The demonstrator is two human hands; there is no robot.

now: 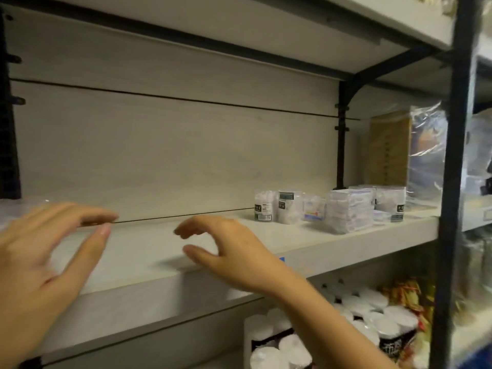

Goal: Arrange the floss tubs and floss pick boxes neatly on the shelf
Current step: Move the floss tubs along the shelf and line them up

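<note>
Neither hand holds anything. Left hand (40, 251) hangs over the bare left stretch of the shelf (149, 251), fingers spread wide and thumb apart, somewhat blurred. Right hand (229, 249) hovers near the shelf's front edge at mid-span, fingers curled loosely with a clear gap to the thumb, empty as well.

Everything to be arranged lies well off to the right of both hands, gathered at the shelf's far right end. Two tubs (277, 209) stand upright side by side nearest the hands; beside them sits a small clear box (314, 209), then a stack of boxes (350, 211) nearer the front, and another tub (390, 203) behind it by the post (450, 182). The group looks loosely bunched, not in rows.

Right hand is the nearer one, so a reach rightward along the shelf would likely fall to it, meeting the two upright tubs first. The wide bare span to the left gives room to line things up.
</note>
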